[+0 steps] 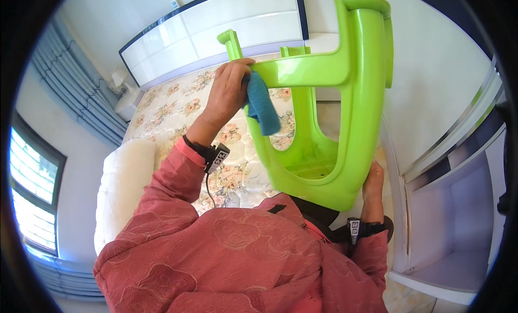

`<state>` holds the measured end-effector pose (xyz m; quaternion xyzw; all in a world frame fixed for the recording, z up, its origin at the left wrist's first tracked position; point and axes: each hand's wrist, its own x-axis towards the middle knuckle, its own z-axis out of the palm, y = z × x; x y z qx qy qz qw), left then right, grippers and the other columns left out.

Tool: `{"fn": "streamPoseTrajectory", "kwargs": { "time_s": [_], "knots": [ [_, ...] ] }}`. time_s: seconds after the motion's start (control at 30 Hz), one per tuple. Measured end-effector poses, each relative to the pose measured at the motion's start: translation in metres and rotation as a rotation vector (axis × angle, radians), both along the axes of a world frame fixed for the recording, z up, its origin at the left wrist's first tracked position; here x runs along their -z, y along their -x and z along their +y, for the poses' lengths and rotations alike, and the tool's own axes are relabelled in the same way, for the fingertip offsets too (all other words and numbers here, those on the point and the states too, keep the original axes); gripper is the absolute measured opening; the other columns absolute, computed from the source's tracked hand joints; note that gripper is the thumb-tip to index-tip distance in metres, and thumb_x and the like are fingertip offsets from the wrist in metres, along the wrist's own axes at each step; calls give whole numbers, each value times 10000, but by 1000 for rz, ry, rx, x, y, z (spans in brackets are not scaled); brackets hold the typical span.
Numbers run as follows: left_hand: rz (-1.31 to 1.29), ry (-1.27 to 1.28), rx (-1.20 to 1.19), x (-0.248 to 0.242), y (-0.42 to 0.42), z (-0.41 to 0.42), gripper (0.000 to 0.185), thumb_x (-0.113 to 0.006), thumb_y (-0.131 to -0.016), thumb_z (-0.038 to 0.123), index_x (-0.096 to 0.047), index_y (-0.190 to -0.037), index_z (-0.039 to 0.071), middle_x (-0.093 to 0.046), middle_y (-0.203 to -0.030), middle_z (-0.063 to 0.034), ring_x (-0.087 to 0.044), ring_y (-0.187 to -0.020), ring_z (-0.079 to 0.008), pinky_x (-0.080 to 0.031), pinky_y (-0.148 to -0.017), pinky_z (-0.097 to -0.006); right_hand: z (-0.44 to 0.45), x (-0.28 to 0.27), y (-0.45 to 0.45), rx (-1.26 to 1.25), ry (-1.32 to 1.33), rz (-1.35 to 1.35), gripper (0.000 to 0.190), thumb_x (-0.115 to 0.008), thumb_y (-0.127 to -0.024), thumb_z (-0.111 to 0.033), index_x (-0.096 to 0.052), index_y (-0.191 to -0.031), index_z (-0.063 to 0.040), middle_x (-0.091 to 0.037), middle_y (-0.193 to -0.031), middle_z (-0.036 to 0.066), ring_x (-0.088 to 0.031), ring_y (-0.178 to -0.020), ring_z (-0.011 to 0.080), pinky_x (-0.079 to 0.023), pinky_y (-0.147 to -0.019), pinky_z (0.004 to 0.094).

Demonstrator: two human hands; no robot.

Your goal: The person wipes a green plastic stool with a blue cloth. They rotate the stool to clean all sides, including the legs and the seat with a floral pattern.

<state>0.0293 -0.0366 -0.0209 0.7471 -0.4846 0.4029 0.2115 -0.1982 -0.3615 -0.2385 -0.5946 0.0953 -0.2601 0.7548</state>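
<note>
A bright green plastic stool (362, 106) is tipped over in front of my body, its legs pointing up and away and its seat end near my lap. My left hand (229, 86) holds a folded blue cloth (264, 106) against one leg, at the left end of the crossbar. Part of the cloth hangs down below my fingers. Low on the right, my right hand (374, 181) grips the stool near its seat end; its fingers are mostly hidden behind the plastic.
A bed with a floral mattress (162, 111) lies ahead, below a white headboard (238, 24). A rolled white quilt (123, 187) is at its left edge. Blue curtains (73, 78) and a window (34, 187) stand left. An open cabinet (453, 228) is close on the right.
</note>
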Motion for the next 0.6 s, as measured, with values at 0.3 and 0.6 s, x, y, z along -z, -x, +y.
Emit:
{"fn": "streamPoseTrajectory", "kwargs": {
  "time_s": [0.3, 0.6],
  "knots": [
    [372, -8, 360, -54, 49, -94, 185, -524, -1005, 84, -550, -1184, 44, -648, -930, -171, -663, -831, -276, -518, -753, -373, 13, 2, -1, 46, 256, 70, 521, -499, -1051, -475, -646, -942, 12, -610, -855, -15, -525, -802, 100, -435, -726, 263],
    [685, -150, 336, -48, 22, -44, 197, -505, -1014, 130, -597, -1171, 54, -662, -960, -90, -631, -885, -178, -514, -811, -316, 8, 16, 11, -11, 195, -11, 527, -516, -1044, -488, -660, -963, 12, -596, -859, -23, -515, -805, 101, -424, -745, 264]
  ]
}}
